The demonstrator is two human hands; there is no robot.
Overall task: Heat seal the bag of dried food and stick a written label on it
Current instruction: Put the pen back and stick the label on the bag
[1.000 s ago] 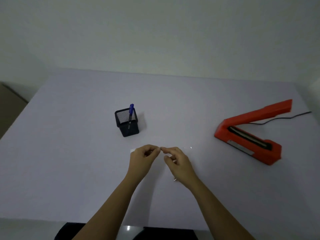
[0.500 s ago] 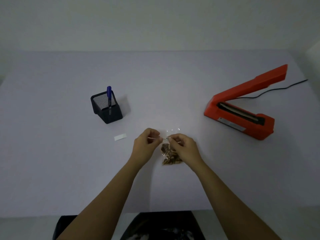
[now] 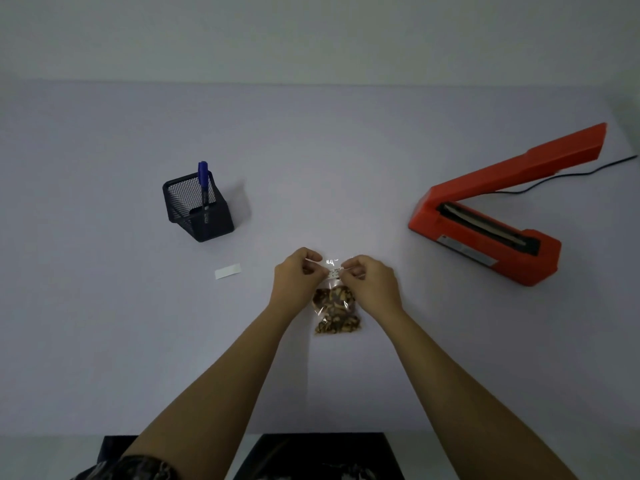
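Note:
A small clear bag of brown dried food (image 3: pixel 336 311) lies on the white table (image 3: pixel 104 306) in front of me. My left hand (image 3: pixel 297 276) and my right hand (image 3: pixel 369 282) pinch the bag's top edge from either side, fingers closed on the plastic. The bag's mouth between my fingertips shows a small printed strip. A blank white label (image 3: pixel 227 271) lies flat to the left of my hands. The orange heat sealer (image 3: pixel 485 223) sits at the right with its arm raised.
A black mesh pen holder (image 3: pixel 197 211) with a blue marker (image 3: pixel 203 183) stands at the left rear. The sealer's black cord (image 3: pixel 585 173) runs off to the right edge. A wall rises behind the table's far edge.
My view has tilted down and the bag has come into sight under my hands. Both hands have kept pinching its top edge, shifting only slightly.

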